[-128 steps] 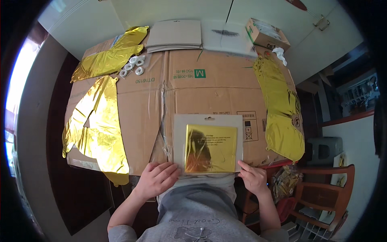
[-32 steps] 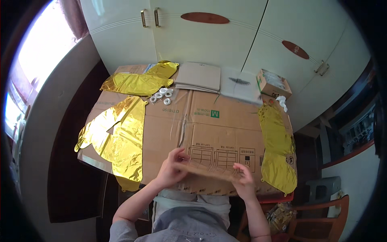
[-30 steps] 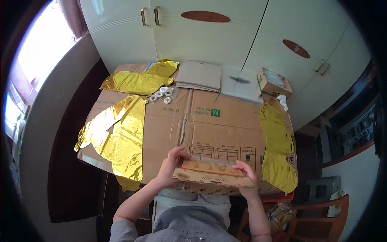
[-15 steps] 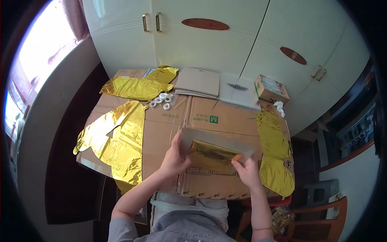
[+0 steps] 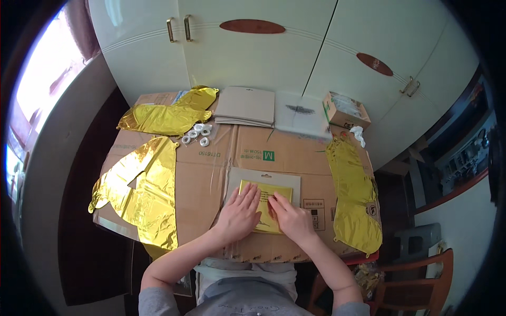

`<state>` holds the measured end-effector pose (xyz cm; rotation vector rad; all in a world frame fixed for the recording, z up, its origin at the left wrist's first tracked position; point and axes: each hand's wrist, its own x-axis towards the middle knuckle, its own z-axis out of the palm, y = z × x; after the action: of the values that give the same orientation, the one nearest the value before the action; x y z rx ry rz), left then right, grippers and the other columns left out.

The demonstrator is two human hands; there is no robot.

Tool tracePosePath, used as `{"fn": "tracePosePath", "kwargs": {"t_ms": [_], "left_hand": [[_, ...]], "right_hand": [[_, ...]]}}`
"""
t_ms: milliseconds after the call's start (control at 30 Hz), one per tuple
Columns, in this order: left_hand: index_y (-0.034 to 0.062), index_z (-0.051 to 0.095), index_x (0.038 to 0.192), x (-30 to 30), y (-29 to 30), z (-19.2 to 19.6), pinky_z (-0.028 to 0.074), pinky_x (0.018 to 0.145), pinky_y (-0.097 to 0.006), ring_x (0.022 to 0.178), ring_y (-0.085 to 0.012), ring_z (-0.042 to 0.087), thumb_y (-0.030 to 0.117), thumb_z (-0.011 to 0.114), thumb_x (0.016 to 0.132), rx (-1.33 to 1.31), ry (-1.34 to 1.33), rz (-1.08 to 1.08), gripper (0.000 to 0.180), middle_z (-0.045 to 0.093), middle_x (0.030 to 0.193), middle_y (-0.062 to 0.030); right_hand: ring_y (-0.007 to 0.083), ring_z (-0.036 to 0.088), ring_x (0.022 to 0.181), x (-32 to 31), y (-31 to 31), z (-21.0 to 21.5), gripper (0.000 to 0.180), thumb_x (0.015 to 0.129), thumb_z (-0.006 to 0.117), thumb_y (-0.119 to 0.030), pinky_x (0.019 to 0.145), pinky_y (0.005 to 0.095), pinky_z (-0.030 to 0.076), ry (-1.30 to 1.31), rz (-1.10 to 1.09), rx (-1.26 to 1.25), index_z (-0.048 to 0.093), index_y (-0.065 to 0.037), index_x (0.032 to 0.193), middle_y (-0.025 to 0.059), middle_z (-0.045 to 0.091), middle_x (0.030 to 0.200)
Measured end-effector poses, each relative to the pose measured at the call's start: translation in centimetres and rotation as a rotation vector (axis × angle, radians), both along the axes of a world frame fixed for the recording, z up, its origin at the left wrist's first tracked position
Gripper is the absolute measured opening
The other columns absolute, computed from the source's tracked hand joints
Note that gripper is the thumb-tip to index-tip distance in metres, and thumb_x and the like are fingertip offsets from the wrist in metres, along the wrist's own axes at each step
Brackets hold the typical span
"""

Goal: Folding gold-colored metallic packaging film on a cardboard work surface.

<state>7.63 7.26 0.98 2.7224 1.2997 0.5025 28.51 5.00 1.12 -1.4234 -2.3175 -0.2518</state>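
Note:
A grey backing card point(image 5: 283, 177) with a hanging slot lies on the cardboard in front of me. On it rests a folded gold foil balloon point(image 5: 268, 226) with small dark print. My left hand point(image 5: 241, 216) lies flat on the left part of the foil, fingers stretched out. From the right, my right hand point(image 5: 292, 217) rests on the foil with its fingers slightly bent and pointing left. Part of the foil and card is hidden under both hands.
Flat gold foil balloons lie at left point(image 5: 158, 189), far left point(image 5: 158, 117) and right point(image 5: 353, 195). White ribbon rolls point(image 5: 204, 141), stacked grey cards point(image 5: 245, 105), clear plastic sleeves point(image 5: 303, 118) and a small open box point(image 5: 345, 110) sit along the cardboard's back. A wooden chair point(image 5: 411, 287) stands at right.
The card and folded foil, held up and tilted between my hands before, now lie flat on the cardboard. Both hands have moved onto the foil, and the view has shifted slightly.

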Motion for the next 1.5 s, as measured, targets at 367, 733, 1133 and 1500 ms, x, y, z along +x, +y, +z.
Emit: {"fn": "tracePosePath", "kwargs": {"t_ms": [367, 733, 1133, 1500], "left_hand": [[-0.0108, 0.037, 0.141, 1.6, 0.9, -1.9, 0.020, 0.118, -0.051, 0.143, -0.0407, 0.029, 0.050, 0.048, 0.090, -0.061, 0.061, 0.088, 0.080, 0.033, 0.149, -0.0302], [-0.0137, 0.034, 0.139, -1.4, 2.1, -0.4, 0.019, 0.117, -0.052, 0.142, -0.0444, 0.026, 0.046, 0.061, 0.089, -0.218, -0.139, 0.239, 0.083, 0.031, 0.148, -0.0322], [-0.0038, 0.029, 0.145, -2.4, 5.5, -0.3, 0.047, 0.096, -0.032, 0.114, -0.0224, 0.058, -0.001, 0.063, 0.086, -0.920, -1.229, 0.271, 0.069, 0.057, 0.126, -0.0192], [0.0008, 0.054, 0.127, -4.5, 1.2, 4.4, 0.048, 0.090, -0.026, 0.104, -0.0089, 0.060, 0.001, 0.063, 0.091, -0.733, -1.391, -0.214, 0.037, 0.065, 0.113, -0.0047]], "right_hand": [[0.0210, 0.068, 0.055, -0.1, 2.4, -1.0, 0.037, 0.087, 0.058, -0.020, 0.050, 0.0338, 0.057, 0.042, -0.060, -0.109, 0.065, -0.012, 0.123, 0.0065, 0.066, 0.124], [0.0283, 0.069, 0.058, 2.5, 2.0, -2.0, 0.053, 0.091, 0.052, -0.020, 0.050, 0.0381, 0.057, 0.032, -0.337, -0.157, 0.044, -0.003, 0.140, 0.0135, 0.058, 0.135], [0.0366, 0.069, 0.082, 1.6, 1.8, -1.0, 0.059, 0.096, 0.046, -0.019, 0.064, 0.0452, 0.056, 0.220, -0.465, -0.455, 0.025, -0.002, 0.149, 0.0221, 0.051, 0.138], [0.0110, 0.055, 0.083, 5.5, -2.1, 3.6, 0.027, 0.101, 0.051, -0.014, 0.073, 0.0252, 0.046, 1.038, -0.127, -0.163, 0.055, 0.000, 0.123, 0.0082, 0.062, 0.096]]}}
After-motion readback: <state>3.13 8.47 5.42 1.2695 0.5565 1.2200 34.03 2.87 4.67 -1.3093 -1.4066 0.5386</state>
